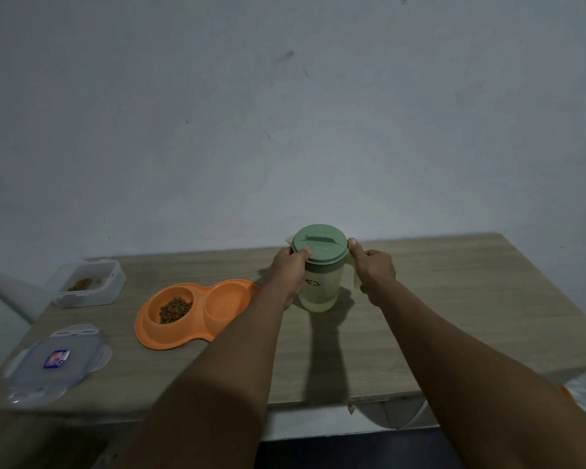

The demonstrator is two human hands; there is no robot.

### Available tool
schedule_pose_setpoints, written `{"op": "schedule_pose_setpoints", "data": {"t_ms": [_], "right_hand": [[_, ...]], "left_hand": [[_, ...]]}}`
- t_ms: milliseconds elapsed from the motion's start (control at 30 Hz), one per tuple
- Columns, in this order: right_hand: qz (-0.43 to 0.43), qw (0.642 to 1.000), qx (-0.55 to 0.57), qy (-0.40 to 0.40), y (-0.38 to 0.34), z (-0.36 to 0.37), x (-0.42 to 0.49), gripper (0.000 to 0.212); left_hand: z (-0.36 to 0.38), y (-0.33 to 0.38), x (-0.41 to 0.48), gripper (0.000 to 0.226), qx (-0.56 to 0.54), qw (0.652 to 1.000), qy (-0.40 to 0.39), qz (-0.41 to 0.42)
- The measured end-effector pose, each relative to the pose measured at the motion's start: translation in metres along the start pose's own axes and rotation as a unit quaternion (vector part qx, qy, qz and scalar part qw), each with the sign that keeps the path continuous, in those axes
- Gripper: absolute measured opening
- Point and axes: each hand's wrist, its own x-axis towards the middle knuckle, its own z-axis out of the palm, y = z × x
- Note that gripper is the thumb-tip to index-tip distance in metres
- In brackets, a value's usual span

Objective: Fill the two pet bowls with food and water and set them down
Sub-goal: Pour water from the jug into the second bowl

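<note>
Both hands on the water pitcher [322,292], which stands upright on the wooden table [437,299], centre-far, just right of the orange double pet bowl [149,335]. Left hand [289,267] wraps the pitcher's upper body, fingers curled round it and thumb on the edge of the green lid [319,243]. Right hand [375,270] grips the handle on the right side, fingers curled, thumb up against the lid rim. Reads as bracing the body with one hand while the lid gets turned or opened, ready for pouring. Lid is on, pitcher not tilted.

Left compartment of the bowl holds kibble [176,309]. The right compartment looks dry and empty, so food is probably done and water not yet. It sits close to the pitcher, so the pour would be short.

Clear food container [92,289] sits open at far left with a little kibble left inside. Its snap-on lid [55,363] lies flat at near left, set aside out of the way.

Writing: blue and red sticker [56,358] on the container lid, text too small to read. Small red-ringed logo [313,283] on the pitcher front, unreadable. Water level can't be told through the frosted wall.
</note>
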Motion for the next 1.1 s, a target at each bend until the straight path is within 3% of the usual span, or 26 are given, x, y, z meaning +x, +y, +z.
{"op": "schedule_pose_setpoints", "data": {"t_ms": [233,467,700,933,1100], "right_hand": [[0.01,0.999,0.02,0.026,0.009,0.004,-0.005,0.063],[0.043,0.998,0.02,0.049,0.013,0.014,-0.02,0.076],[0.113,0.983,0.012,0.143,0.015,0.042,-0.058,0.065],[0.121,0.988,-0.009,0.098,0.033,0.108,-0.098,0.055],[0.089,0.99,-0.098,0.052,0.043,0.156,-0.126,0.044]], "left_hand": [[-0.002,0.002,-0.008,0.037,0.044,0.999,0.002,0.016],[-0.023,-0.009,-0.016,0.057,0.094,0.995,-0.001,0.011],[-0.075,-0.015,-0.02,0.042,0.143,0.988,0.007,0.056],[-0.161,-0.02,-0.024,0.038,0.137,0.988,0.034,0.058],[-0.222,-0.045,-0.012,0.01,0.188,0.977,0.1,0.026]]}}
